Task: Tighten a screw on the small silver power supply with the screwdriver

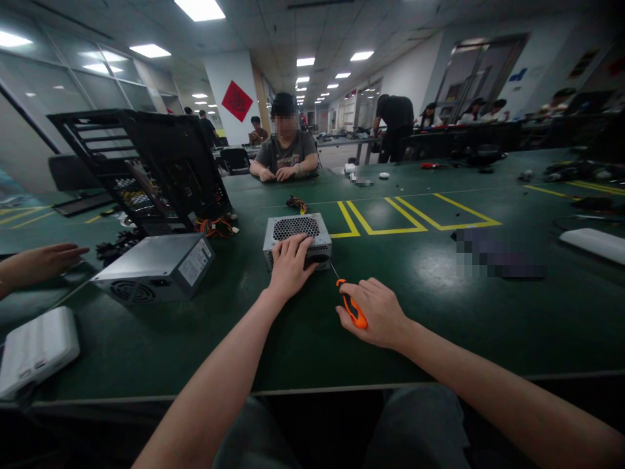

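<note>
A grey metal computer power supply (297,226) with a honeycomb grille on top sits on the green table in front of me. My left hand (289,266) grips its near side, with the fingers over the top edge and the thumb against the front face. In my right hand (378,314) is an orange and black screwdriver (355,311), its handle wrapped by the fingers. The thin shaft points up and left to the power supply's lower right corner. Whether the tip sits in a screw is too small to tell. A bundle of coloured wires (297,204) lies behind the unit.
Left of me lie a second power supply (153,267), an open black computer case (146,169) and a white box-shaped device (41,348). Another person's hand (46,264) reaches in there. Across the table sits a person (286,146). Yellow tape (390,232) marks the table; a white object (593,244) lies right.
</note>
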A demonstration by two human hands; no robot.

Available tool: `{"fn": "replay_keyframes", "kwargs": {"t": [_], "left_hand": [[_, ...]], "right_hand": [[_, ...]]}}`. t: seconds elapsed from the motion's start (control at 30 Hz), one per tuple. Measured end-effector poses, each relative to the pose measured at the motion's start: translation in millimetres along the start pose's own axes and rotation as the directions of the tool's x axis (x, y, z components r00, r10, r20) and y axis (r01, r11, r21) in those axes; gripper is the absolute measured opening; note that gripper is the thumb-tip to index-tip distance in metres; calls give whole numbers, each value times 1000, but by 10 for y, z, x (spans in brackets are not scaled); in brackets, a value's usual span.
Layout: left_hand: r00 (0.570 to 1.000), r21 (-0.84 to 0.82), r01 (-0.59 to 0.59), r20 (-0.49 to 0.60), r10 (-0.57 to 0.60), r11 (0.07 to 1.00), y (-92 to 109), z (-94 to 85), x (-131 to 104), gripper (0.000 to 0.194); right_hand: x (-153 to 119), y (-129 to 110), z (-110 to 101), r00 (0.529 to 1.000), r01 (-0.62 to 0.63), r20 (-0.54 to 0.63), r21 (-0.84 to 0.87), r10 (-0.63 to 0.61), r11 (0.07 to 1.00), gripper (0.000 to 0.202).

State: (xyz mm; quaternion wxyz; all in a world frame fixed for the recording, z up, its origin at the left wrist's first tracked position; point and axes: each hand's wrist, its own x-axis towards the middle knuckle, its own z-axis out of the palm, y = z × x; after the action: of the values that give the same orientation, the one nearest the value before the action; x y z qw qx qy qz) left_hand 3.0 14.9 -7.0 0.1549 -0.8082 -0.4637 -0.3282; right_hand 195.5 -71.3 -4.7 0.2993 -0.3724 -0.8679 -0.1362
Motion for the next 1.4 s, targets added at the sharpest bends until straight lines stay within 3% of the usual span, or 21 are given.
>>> {"fn": "replay_keyframes", "kwargs": {"t": [0.2,0.4,0.67,1.0,1.23,1.4], "left_hand": [[999,-8,-16,31,16,1000,-11,-51,9,52],[1000,-33,2,25,-2,999,-14,-115,-4,48],[997,18,78,-16,-78,997,-33,-126,-12,48],[995,21,101,5,-101,995,-31,-106,-13,50],[994,10,108,-8,-108,994,-27,-101,-12,47],[993,22,116,-2,-116,993,-24,-90,-7,46]], "right_hand": [[-4,7,-2,995,95,41,-54,-93,994,14],[23,13,-44,996,86,22,-27,-86,996,24],[10,6,-26,999,28,-18,35,-27,999,22],[15,-2,-43,997,65,38,-20,-64,998,18],[-6,-13,-23,1000,-14,13,27,14,1000,24],[-16,10,-13,999,45,22,0,-45,999,17]]}}
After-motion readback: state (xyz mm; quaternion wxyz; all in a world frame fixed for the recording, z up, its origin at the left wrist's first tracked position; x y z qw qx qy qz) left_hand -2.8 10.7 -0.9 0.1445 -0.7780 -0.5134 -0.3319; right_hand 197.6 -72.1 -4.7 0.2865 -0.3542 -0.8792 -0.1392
